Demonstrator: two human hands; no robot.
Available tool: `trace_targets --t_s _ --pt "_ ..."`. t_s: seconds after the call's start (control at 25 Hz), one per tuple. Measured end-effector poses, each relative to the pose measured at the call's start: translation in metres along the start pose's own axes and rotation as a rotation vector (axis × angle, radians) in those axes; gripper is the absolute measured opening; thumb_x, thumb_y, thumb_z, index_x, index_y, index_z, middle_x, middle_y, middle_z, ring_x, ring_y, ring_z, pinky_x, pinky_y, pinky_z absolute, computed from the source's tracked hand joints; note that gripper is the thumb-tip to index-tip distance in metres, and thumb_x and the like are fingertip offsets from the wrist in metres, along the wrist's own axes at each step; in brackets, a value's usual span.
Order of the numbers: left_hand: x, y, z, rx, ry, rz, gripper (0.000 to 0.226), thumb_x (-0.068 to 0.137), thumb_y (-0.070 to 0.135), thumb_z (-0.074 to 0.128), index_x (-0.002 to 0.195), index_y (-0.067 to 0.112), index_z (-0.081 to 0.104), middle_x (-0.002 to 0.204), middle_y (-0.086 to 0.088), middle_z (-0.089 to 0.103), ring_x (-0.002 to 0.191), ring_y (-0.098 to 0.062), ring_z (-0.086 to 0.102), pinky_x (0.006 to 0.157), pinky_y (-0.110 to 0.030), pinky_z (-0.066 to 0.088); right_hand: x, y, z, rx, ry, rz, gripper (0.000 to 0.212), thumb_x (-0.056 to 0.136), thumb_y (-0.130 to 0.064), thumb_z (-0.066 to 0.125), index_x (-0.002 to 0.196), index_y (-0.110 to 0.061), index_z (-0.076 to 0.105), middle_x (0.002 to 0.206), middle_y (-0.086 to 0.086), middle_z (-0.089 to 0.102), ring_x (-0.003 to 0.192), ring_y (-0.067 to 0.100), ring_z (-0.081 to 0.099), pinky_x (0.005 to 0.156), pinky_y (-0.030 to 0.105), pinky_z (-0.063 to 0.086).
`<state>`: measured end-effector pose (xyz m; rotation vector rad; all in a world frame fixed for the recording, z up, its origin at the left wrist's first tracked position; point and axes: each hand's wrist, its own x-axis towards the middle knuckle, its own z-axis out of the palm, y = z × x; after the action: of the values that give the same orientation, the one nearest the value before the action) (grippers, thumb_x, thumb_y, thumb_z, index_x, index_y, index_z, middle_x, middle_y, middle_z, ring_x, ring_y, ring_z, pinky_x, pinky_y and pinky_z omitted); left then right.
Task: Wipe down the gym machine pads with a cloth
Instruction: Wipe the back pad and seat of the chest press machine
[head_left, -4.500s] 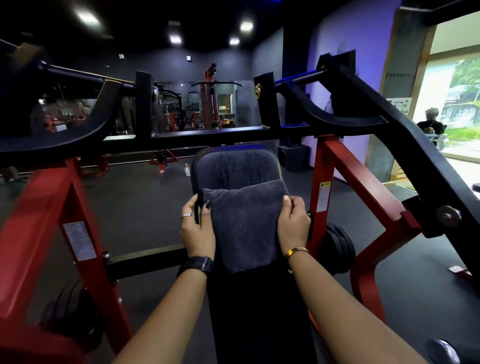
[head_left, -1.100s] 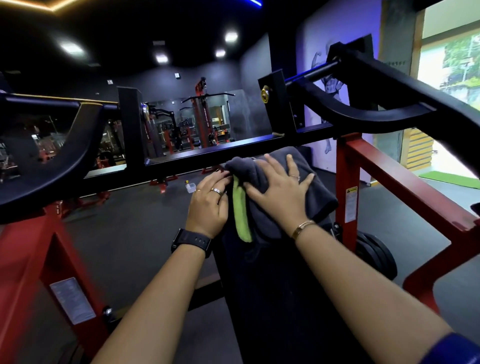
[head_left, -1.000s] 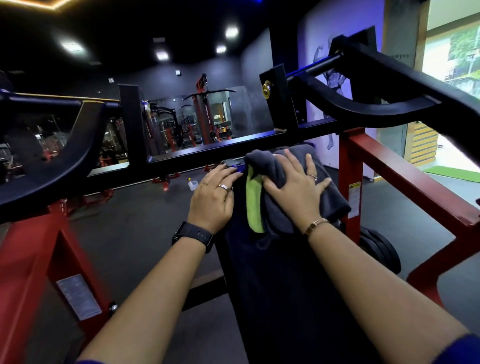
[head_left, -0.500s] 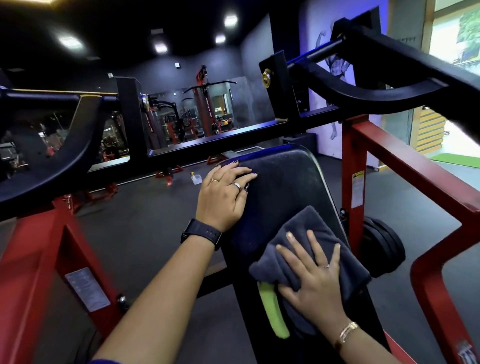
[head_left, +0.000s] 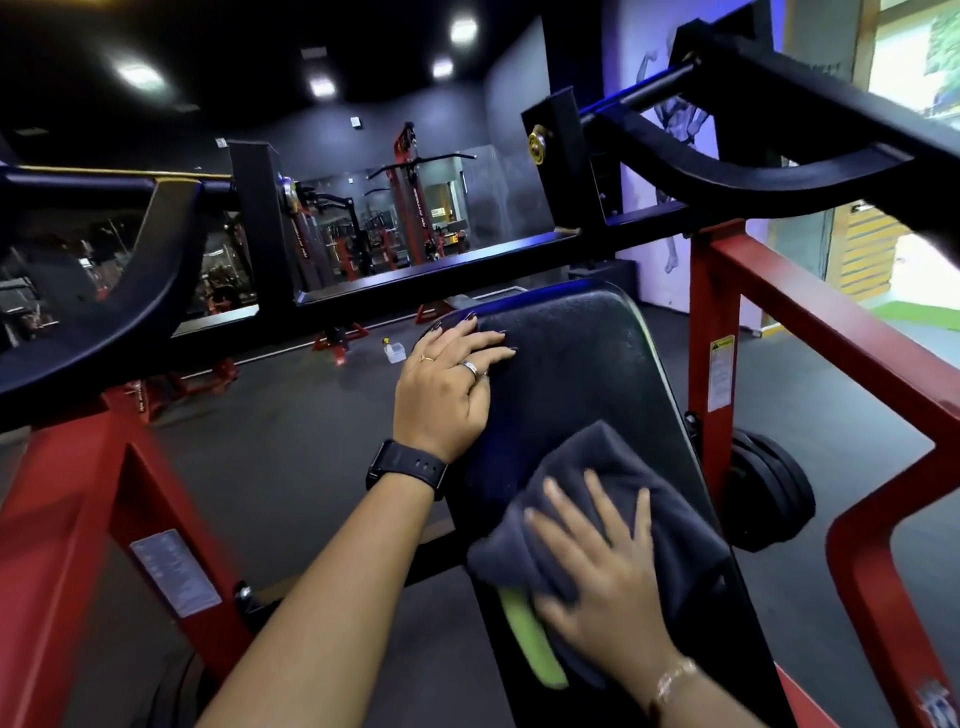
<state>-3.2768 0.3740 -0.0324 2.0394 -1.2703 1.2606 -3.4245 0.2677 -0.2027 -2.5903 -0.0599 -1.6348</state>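
Low in the frame, the right hand (head_left: 602, 587) lies flat with fingers spread, pressing a dark grey cloth (head_left: 613, 499) (green edge showing) onto the lower half of the black pad (head_left: 571, 364). At center, the left hand (head_left: 447, 389) rests palm-down on the pad's upper left edge, fingers loosely extended. The red frame (head_left: 722, 312) flanks both sides.

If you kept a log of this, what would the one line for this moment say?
step: wiping pad | right hand: flat on grey cloth, low on pad | left hand: resting on pad's upper left edge | cloth: bunched, green side showing
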Motion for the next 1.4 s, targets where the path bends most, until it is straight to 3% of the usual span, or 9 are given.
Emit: trace_targets --t_s 0.12,0.36,0.56,0.76,1.16,1.4 --pt "0.003 0.0 0.0 -0.015 0.004 0.003 0.037 0.08 0.007 0.048 0.103 0.026 0.071 0.117 0.009 0.066 0.124 -0.016 0.05 0.109 -0.036 0.03 -0.015 0.023 -0.006 0.004 0.003 -0.088 0.057 0.07 -0.038 0.061 0.125 -0.028 0.052 0.139 0.001 0.048 0.137 0.033 0.032 0.095 0.077 0.021" --pt "0.002 0.0 0.0 -0.003 0.006 0.021 0.039 0.077 0.002 0.053 0.102 0.025 0.072 0.115 0.007 0.067 0.122 -0.019 0.053 0.107 -0.038 0.032 0.072 0.003 0.002 -0.048 0.029 0.268 0.056 0.071 -0.044 0.054 0.125 -0.028 0.054 0.144 -0.003 0.044 0.138 0.034 0.029 0.102 0.075 0.012" --pt "0.003 0.001 -0.001 0.032 -0.015 0.017 0.038 0.077 0.002 0.054 0.104 0.023 0.071 0.118 0.005 0.066 0.123 -0.021 0.051 0.108 -0.036 0.029 0.071 0.023 -0.005 -0.068 -0.047 0.142 0.063 0.071 -0.053 0.055 0.13 -0.032 0.05 0.148 -0.008 0.039 0.14 0.029 0.027 0.1 0.076 0.013" --pt "-0.008 0.008 0.0 0.107 -0.049 0.005 0.04 0.083 0.011 0.047 0.117 0.022 0.064 0.129 0.003 0.059 0.13 -0.022 0.044 0.112 -0.039 0.02 0.124 0.073 -0.011 -0.037 -0.088 0.413 0.069 0.07 -0.059 0.042 0.136 -0.037 0.042 0.151 -0.015 0.029 0.144 0.025 0.015 0.104 0.073 0.012" --pt "-0.069 0.038 0.011 0.095 -0.047 -0.111 0.044 0.088 0.021 0.042 0.129 0.015 0.055 0.14 -0.002 0.049 0.136 -0.022 0.033 0.116 -0.031 0.006 -0.018 0.043 -0.002 -0.062 0.055 0.531 0.059 0.073 -0.045 0.056 0.129 -0.028 0.051 0.145 -0.005 0.042 0.14 0.024 0.027 0.106 0.066 0.019" --pt "-0.078 0.044 0.015 0.069 0.006 -0.144 0.044 0.086 0.018 0.043 0.128 0.015 0.056 0.139 -0.003 0.05 0.135 -0.02 0.031 0.116 -0.031 0.008 -0.035 0.034 -0.005 -0.025 0.101 0.363 0.052 0.072 -0.045 0.06 0.122 -0.032 0.053 0.14 -0.006 0.048 0.137 0.028 0.033 0.101 0.071 0.02"
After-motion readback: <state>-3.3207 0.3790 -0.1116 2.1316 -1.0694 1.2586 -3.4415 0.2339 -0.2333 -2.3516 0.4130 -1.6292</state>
